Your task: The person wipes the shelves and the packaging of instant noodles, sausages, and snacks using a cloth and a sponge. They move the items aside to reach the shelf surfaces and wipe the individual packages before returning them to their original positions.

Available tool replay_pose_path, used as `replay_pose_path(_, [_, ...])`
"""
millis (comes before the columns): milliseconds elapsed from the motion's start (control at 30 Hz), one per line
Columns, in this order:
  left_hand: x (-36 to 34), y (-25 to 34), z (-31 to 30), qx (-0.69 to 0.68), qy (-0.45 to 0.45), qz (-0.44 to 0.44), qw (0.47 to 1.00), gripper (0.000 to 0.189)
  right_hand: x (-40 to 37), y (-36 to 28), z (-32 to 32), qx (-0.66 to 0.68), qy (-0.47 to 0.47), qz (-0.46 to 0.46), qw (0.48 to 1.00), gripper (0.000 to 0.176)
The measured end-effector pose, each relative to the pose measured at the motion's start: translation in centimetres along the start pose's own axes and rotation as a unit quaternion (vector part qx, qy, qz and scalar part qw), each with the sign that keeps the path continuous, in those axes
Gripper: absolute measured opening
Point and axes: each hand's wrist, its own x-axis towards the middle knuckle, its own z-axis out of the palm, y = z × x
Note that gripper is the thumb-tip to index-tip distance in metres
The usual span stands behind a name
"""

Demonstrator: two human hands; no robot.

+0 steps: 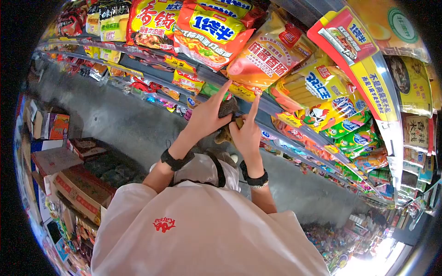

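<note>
My left hand (207,117) reaches up to the shelf, its index finger stretched to the lower left corner of a sausage bag (267,57) with pink and yellow print. The index finger of my right hand (246,135) points to the same bag's lower edge, further right. The other fingers of both hands are curled around a dark grey and brown cloth-like bundle (228,108) between them; its kind I cannot tell. Left of the sausage bag stands a red and yellow noodle pack (209,34). On its right lies a yellow sausage pack (317,87).
Packed shelves run across the top and down the right, with price strips along their edges. A red and yellow sign (352,50) juts out at right. Behind me on the left, cardboard boxes (80,195) line the grey aisle floor (124,110).
</note>
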Motion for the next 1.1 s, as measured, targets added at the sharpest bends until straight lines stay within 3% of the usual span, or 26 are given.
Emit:
replay_pose_path(100, [0.1, -0.3, 0.1, -0.004, -0.002, 0.002, 1.000, 0.082, -0.2, -0.4, -0.7, 0.031, -0.005, 0.029, 0.999, 0.085])
replay_pose_path(167, [0.1, -0.6, 0.2, -0.004, 0.001, 0.002, 1.000, 0.082, -0.2, 0.6, -1.0, 0.106, 0.040, -0.021, 0.993, 0.065])
replay_pose_path(200, [0.1, -0.7, 0.3, -0.014, 0.006, 0.005, 1.000, 0.083, -0.2, 0.4, -1.5, 0.106, 0.040, -0.022, 0.993, 0.065])
replay_pose_path(267, [0.4, -0.6, 0.3, -0.026, 0.014, 0.008, 1.000, 0.085, -0.1, -0.1, -3.0, 0.202, 0.101, -0.021, 0.974, 0.042])
replay_pose_path(300, [0.6, -0.4, 0.1, -0.046, 0.012, -0.013, 0.999, 0.086, 0.4, -0.4, -3.7, 0.202, 0.100, -0.022, 0.974, 0.042])
replay_pose_path(367, [0.7, 0.0, -0.4, -0.064, 0.010, -0.037, 0.997, 0.087, 1.4, -1.2, -5.2, 0.155, 0.248, -0.099, 0.951, 0.032])
replay_pose_path(400, [0.9, 0.1, -0.7, -0.049, -0.001, -0.029, 0.998, 0.088, 2.2, -2.1, -6.1, 0.157, 0.247, -0.099, 0.951, 0.032])
replay_pose_path(467, [1.2, 0.1, -1.0, -0.033, -0.012, -0.019, 0.999, 0.089, 4.0, -4.0, -7.9, 0.091, 0.352, -0.130, 0.923, 0.026])
replay_pose_path(600, [1.3, -0.4, -0.1, -0.017, -0.011, -0.019, 1.000, 0.094, 8.9, -6.0, -8.5, 0.080, 0.343, -0.194, 0.916, 0.027])
replay_pose_path(667, [1.2, 0.0, -0.7, -0.019, -0.041, -0.056, 0.997, 0.095, 10.8, -6.7, -7.6, -0.050, 0.299, -0.204, 0.931, 0.036])
replay_pose_path(700, [1.2, -0.3, -0.7, -0.017, -0.037, -0.058, 0.997, 0.095, 11.0, -6.8, -7.1, -0.046, 0.298, -0.207, 0.931, 0.036])
replay_pose_path(767, [1.3, -1.0, -0.3, -0.045, -0.015, -0.011, 0.999, 0.095, 11.5, -6.6, -5.8, -0.190, 0.286, -0.252, 0.905, 0.040])
replay_pose_path(833, [1.4, -0.9, -0.7, -0.046, -0.029, -0.033, 0.998, 0.095, 10.4, -6.7, -5.1, -0.191, 0.270, -0.253, 0.909, 0.050])
replay_pose_path(900, [1.3, -1.2, -0.6, -0.017, -0.018, -0.005, 1.000, 0.094, 9.3, -6.4, -4.7, -0.151, 0.184, -0.232, 0.943, 0.057])
replay_pose_path(933, [1.3, -1.3, -0.5, -0.019, -0.016, -0.006, 1.000, 0.094, 9.2, -5.6, -4.0, -0.141, 0.183, -0.278, 0.933, 0.060])
replay_pose_path(1100, [1.5, -1.5, -0.5, -0.005, -0.023, -0.020, 1.000, 0.094, 7.9, -4.8, -3.2, -0.150, 0.132, -0.284, 0.938, 0.060])
